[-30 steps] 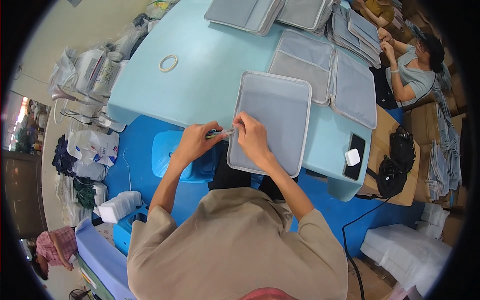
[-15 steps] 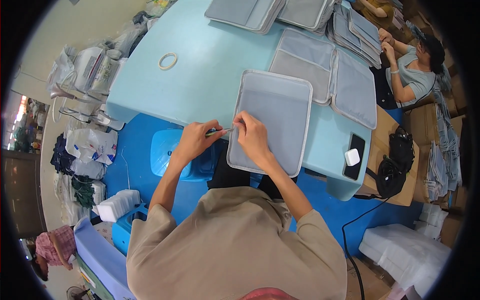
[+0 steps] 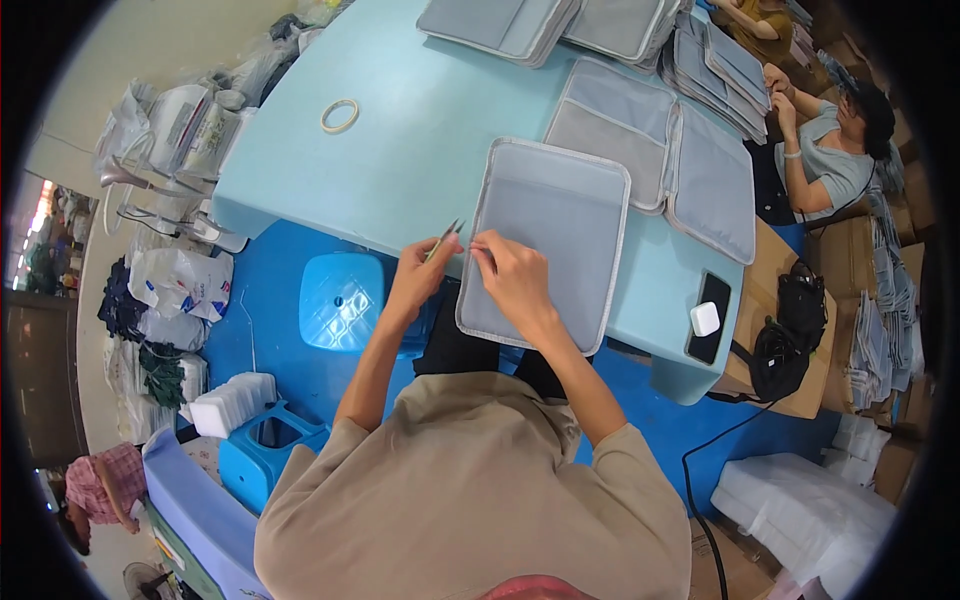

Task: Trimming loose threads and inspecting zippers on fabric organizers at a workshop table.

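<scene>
A grey fabric organizer with pale piped edges (image 3: 560, 210) lies at the table's near edge, over my lap. My left hand (image 3: 418, 272) is closed on small thread snips (image 3: 446, 235), their metal points turned up, just left of the organizer. My right hand (image 3: 510, 275) pinches at the organizer's left edge; anything finer between those fingertips is too small to make out.
The light blue table (image 3: 380, 170) bears a tape ring (image 3: 339, 116), an opened organizer (image 3: 610, 130), stacked organizers (image 3: 490, 25) and a phone under a white case (image 3: 704, 318). Blue stool (image 3: 335, 300) below. A co-worker (image 3: 820, 150) sits right. Boxes (image 3: 800, 390) stand beside the table.
My left hand has moved rightward and turned, so the snips now point upward instead of sideways at the organizer's edge. My right hand has shifted slightly right and down, staying pinched.
</scene>
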`<state>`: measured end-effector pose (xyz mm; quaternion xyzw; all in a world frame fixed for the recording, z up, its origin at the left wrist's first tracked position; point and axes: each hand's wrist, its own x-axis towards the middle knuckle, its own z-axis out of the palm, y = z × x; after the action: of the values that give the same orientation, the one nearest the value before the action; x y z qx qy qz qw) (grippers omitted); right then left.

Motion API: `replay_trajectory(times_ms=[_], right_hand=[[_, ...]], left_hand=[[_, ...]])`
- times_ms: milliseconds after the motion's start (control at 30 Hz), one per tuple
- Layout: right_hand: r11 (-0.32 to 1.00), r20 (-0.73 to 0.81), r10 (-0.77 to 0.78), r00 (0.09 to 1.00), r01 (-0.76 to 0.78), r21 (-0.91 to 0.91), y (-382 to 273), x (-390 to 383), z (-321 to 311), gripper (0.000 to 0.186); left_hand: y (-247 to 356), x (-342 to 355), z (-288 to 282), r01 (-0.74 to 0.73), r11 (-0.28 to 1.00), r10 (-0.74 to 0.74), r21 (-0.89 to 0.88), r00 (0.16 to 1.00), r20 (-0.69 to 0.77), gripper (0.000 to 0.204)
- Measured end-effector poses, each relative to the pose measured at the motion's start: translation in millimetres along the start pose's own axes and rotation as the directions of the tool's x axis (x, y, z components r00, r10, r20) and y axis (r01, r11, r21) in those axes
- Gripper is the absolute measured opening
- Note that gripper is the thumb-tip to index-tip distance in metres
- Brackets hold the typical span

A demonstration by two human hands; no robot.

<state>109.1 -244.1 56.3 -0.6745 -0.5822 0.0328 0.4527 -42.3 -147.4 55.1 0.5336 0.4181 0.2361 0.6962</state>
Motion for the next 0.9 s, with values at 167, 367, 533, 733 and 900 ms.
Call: replay_trajectory(times_ms=[167, 367, 533, 733, 900], right_hand=[[0.98, 0.067, -0.052, 0.996, 0.063, -0.188, -4.9, -7.2, 7.3, 0.011], [0.948, 0.064, -0.007, 0.998, 0.027, -0.316, -9.5, -2.5, 12.5, 0.009], [0.977, 0.062, 0.027, 0.998, -0.014, -0.211, 1.4, -5.7, 16.7, 0.031], [0.969, 0.053, 0.215, 0.975, -0.219, 0.11, 5.8, -2.0, 6.2, 0.029], [0.955, 0.076, 0.239, 0.968, -0.249, 0.163, 7.9, -7.2, 0.6, 0.029]], left_hand=[[-20.6, 7.7, -3.0, 0.029, 0.998, -0.031, 0.054, 0.999, 0.026, 0.028], [-22.4, 10.7, -2.2, 0.012, 0.994, -0.014, 0.109, 1.0, 0.016, 0.025], [-25.9, 10.0, 1.7, -0.022, 0.986, 0.023, 0.168, 1.0, -0.004, 0.024], [-34.3, 6.9, 6.7, 0.007, 0.999, -0.007, 0.041, 1.0, -0.007, 0.023], [-40.7, -7.6, 16.8, 0.085, 0.977, -0.083, -0.197, 0.996, 0.018, 0.023]])
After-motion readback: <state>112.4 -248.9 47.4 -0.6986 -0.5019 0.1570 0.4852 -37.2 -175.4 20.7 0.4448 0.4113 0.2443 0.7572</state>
